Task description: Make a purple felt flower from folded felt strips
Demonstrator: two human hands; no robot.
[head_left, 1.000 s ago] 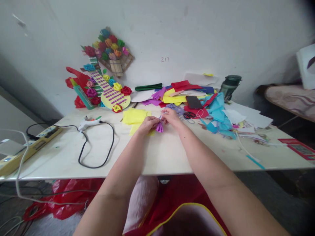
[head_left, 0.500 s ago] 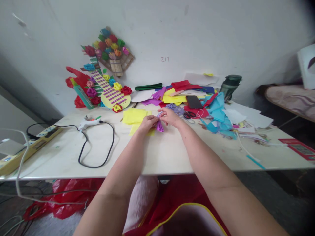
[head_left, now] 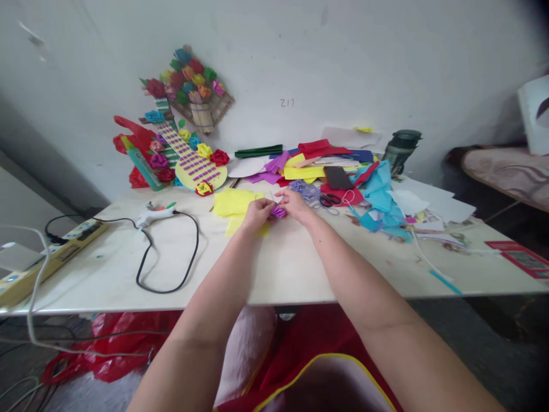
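Over the middle of the table, my left hand (head_left: 257, 214) pinches a bunched piece of purple crepe paper (head_left: 278, 212), folded into shiny pleats. My right hand (head_left: 293, 204) is closed right beside it, fingertips almost meeting those of the left. A thin pale thread shows at the fingertips, and my right fingers seem to hold it; the exact grip is hidden. Yellow crepe sheets (head_left: 235, 202) lie under and left of my left hand. Just beyond my right hand is a loose tangle of purple thread (head_left: 305, 191), next to black scissors (head_left: 329, 200).
A white glue gun (head_left: 155, 215) with a looping black cable lies left, near a yellow power strip (head_left: 71, 252). Paper-flower decorations (head_left: 199, 166) lean on the wall. Coloured paper, a phone (head_left: 338, 178) and a dark green bottle (head_left: 401, 151) are at the back; blue scraps (head_left: 377, 200) lie right.
The purple paper, which hung down with its pleated end towards me, is now turned up and looks shorter and rounder. Both hands stay in nearly the same place.
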